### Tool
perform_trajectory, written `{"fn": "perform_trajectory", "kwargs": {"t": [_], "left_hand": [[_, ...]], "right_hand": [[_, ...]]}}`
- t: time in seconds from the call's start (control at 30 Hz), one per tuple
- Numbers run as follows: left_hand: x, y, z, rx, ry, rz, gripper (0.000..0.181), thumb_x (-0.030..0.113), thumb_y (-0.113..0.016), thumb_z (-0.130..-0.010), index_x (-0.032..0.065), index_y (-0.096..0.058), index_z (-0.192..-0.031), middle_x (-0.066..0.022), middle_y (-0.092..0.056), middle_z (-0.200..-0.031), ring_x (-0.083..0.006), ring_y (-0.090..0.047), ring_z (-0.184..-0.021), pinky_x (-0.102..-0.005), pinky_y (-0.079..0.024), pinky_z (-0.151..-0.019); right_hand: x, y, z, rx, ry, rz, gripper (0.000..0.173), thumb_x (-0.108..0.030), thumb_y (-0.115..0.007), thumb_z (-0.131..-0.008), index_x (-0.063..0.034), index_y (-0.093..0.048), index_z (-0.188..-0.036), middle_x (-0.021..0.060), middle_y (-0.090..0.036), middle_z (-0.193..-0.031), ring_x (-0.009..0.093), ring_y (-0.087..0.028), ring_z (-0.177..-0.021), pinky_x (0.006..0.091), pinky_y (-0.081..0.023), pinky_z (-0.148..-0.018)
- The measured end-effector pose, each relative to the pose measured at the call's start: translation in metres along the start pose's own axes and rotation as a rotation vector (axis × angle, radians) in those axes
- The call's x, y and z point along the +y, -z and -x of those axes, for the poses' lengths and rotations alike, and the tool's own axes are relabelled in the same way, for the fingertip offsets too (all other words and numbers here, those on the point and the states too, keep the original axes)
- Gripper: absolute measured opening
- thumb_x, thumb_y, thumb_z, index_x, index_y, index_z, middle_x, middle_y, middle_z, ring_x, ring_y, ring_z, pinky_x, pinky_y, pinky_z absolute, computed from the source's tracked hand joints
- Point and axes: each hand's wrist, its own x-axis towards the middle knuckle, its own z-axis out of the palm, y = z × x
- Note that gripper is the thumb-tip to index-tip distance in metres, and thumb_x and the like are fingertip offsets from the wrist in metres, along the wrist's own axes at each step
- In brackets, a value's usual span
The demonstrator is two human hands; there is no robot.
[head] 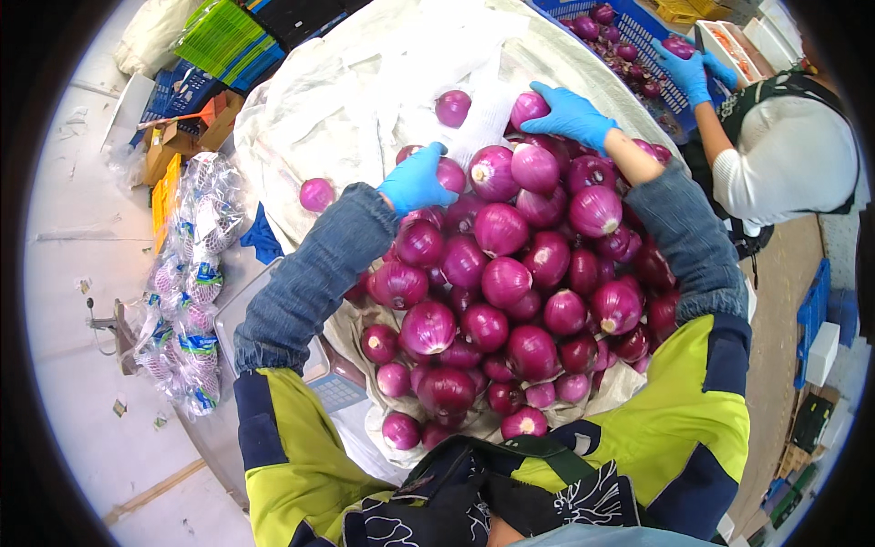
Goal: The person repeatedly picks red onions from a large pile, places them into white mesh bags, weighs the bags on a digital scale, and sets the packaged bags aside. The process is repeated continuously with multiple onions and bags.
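Before me a large heap of peeled red onions (505,282) lies on white woven sacking (307,130). My left hand (415,180), in a blue glove, rests at the heap's upper left edge, its fingers around a red onion (450,175); whether it grips the onion I cannot tell. At the top of the heap my gloved right hand (573,117) has thumb and fingers around another red onion (529,110). Between the two hands, a little farther off, sits a single onion (452,108). One more loose onion (316,195) lies left of my left hand.
At right a co-worker's gloved hands (685,74) hold an onion and a knife over a blue crate (618,37) with onions and skins. Netted, bagged onions (198,294) lie at left, near a metal tray (249,301). Green crates (219,41) and cardboard boxes (166,152) stand upper left.
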Motion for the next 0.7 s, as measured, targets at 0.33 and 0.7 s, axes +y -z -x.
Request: {"fn": "perform_trajectory", "kwargs": {"t": [0.33, 0.7], "left_hand": [[-0.026, 0.074, 0.147, 0.244, 0.233, 1.1, 0.056, 0.028, -0.072, -0.087, 0.0076, -0.05, -0.134, -0.0085, -0.057, -0.125, -0.019, -0.059, -0.112, -0.0329, -0.053, -0.09], [-0.109, 0.035, 0.43, 0.799, 0.722, 0.634, 0.063, 0.031, -0.082, -0.076, 0.0059, -0.048, -0.123, -0.0095, -0.059, -0.113, -0.0171, -0.06, -0.098, -0.028, -0.051, -0.076]], "right_hand": [[-0.072, 0.028, 0.019, 0.007, 0.018, -0.826, 0.075, -0.024, -0.085, -0.073, -0.0052, -0.049, -0.136, 0.0137, -0.06, -0.123, 0.022, -0.061, -0.11, 0.0316, -0.051, -0.096], [-0.4, -0.209, 0.095, -0.268, 0.605, -0.653, 0.081, -0.031, -0.081, -0.064, -0.0082, -0.047, -0.134, 0.0222, -0.051, -0.113, 0.041, -0.055, -0.107, 0.0448, -0.047, -0.095]]}}
